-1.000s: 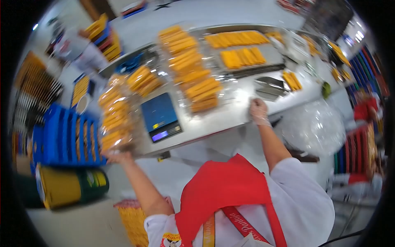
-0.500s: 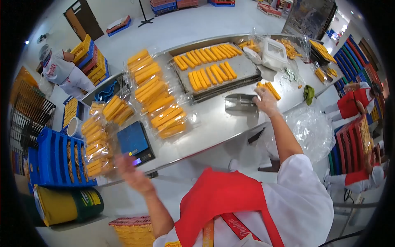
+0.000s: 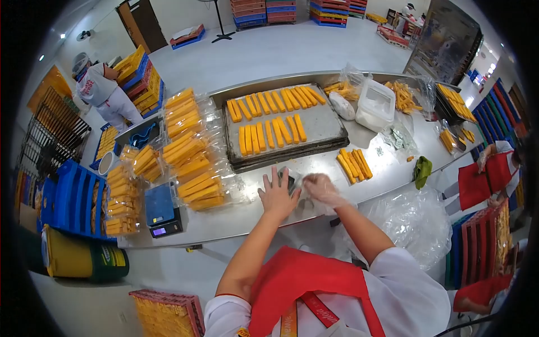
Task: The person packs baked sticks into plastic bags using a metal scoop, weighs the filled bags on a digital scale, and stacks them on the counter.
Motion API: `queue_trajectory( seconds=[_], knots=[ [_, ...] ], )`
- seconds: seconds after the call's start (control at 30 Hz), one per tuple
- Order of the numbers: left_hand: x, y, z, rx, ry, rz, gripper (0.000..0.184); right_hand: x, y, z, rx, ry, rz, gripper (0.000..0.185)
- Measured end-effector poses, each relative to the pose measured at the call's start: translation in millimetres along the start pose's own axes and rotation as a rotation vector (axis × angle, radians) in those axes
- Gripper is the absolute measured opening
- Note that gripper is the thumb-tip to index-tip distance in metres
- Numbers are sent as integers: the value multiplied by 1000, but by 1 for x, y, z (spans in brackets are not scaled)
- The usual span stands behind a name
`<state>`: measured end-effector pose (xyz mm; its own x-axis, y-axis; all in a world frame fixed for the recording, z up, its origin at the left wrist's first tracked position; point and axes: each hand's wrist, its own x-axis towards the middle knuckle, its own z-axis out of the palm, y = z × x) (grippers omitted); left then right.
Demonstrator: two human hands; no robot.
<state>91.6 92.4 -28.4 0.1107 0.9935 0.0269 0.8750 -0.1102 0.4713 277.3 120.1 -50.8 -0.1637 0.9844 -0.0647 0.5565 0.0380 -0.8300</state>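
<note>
My left hand (image 3: 278, 195) is bare, its fingers spread above the steel table near the front edge. Just beside it, my right hand (image 3: 323, 189) wears a clear plastic glove, with its fingers curled closed; what they hold, if anything, is hidden. Between and behind the hands shows part of a shiny metal piece (image 3: 291, 176), mostly covered by my left hand. To the right lies a small group of yellow sticks (image 3: 355, 165). Behind my hands, a baking tray (image 3: 331, 130) carries two rows of similar sticks.
Bagged yellow sticks (image 3: 193, 163) are stacked left of the tray, with a digital scale (image 3: 161, 210) beside them. A white tub (image 3: 375, 104), a green cloth (image 3: 422, 171) and clear plastic bags (image 3: 412, 205) are on the right. Co-workers stand at both sides.
My left hand has moved right from near the scale to the table's middle. My right hand has left the loose sticks and come left beside it. The view has shifted.
</note>
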Motion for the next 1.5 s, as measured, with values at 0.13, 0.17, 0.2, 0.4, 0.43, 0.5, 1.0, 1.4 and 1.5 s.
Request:
queue_trajectory(
  seconds=[0.13,0.17,0.2,0.4,0.43,0.5,1.0,1.4,1.5],
  knots=[
    [0,-20,6,197,-45,123,67,55,-26,-38,-291,361,-117,43],
    [-1,-25,5,198,-42,178,64,68,-32,-41,-286,350,-122,43],
    [-5,-29,2,202,-39,165,64,79,-49,-43,-322,334,-64,45],
    [-23,-45,-1,186,76,171,54,142,-51,-4,-551,335,-24,59],
    [-24,-46,-1,191,70,170,54,146,-48,2,-567,371,-70,62],
    [-22,-47,0,187,110,200,53,149,-44,-7,-570,316,-70,62],
    [-11,-54,-2,128,106,274,50,147,-60,-12,-615,228,-49,61],
    [-12,-55,-1,123,133,284,50,152,-17,-12,-413,463,-10,35],
    [-11,-56,0,126,144,284,49,140,-31,7,-442,503,-93,28]
  ],
)
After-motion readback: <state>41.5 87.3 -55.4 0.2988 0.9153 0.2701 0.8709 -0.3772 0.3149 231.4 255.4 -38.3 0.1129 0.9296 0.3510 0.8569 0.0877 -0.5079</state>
